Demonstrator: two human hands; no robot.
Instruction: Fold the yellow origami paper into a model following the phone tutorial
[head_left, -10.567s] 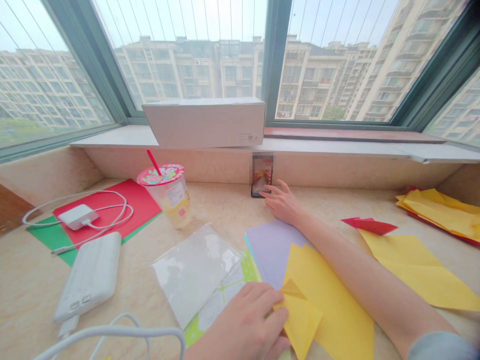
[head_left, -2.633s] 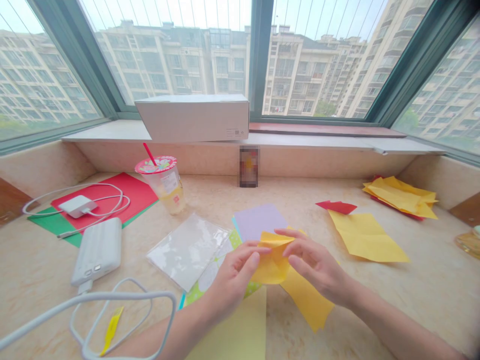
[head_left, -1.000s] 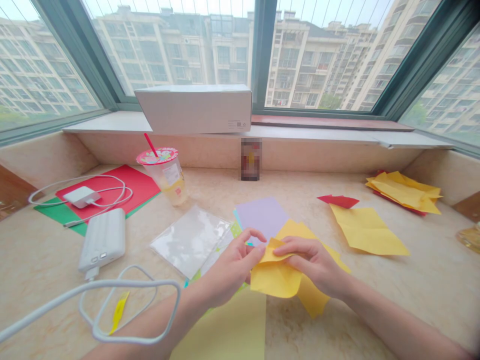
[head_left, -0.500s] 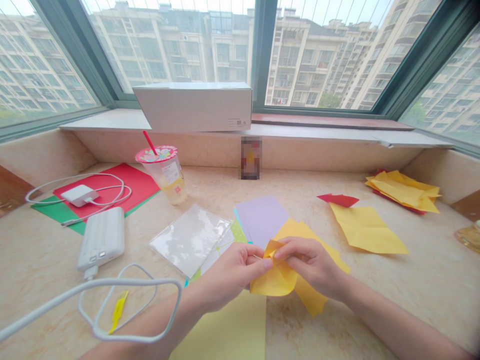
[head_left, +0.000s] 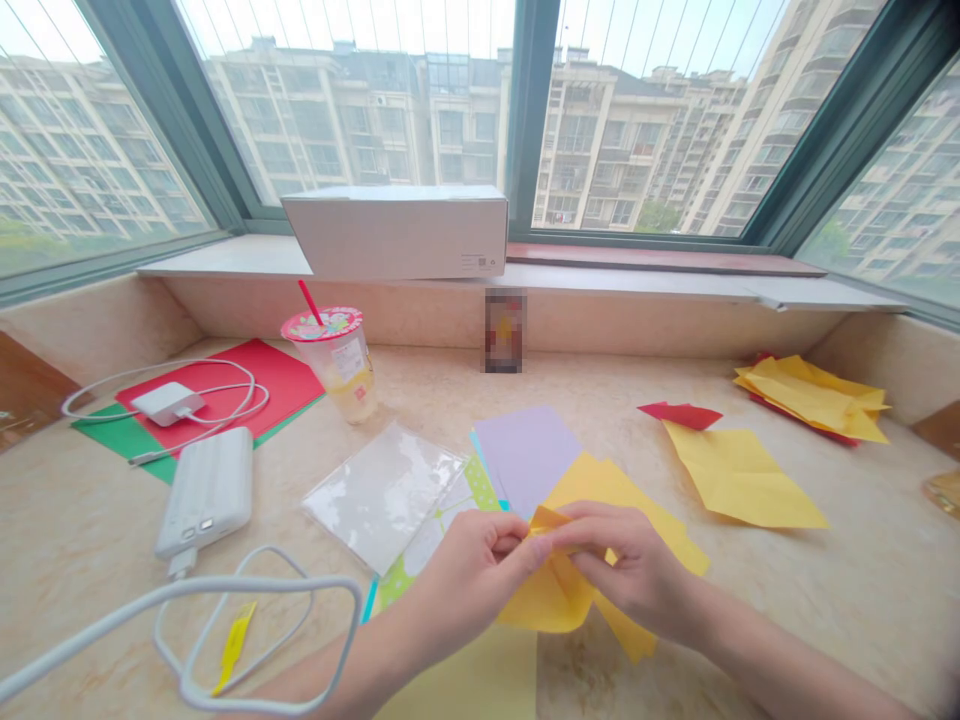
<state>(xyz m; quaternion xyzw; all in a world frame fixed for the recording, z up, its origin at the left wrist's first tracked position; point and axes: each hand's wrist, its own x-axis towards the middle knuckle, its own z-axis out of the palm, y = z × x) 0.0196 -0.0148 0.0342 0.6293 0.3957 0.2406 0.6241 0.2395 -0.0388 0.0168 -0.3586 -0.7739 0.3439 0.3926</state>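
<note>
Between the fingers, yellow paper, partly folded, lower edge rounded.

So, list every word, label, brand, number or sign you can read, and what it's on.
Nothing is legible.
White box: small print and a square code, lower right; too small.
Drink cup: side label too small; markings around the lid too blurred.
Upright phone: pixelated.
Yellow tag by the cable: no readable print.
</note>
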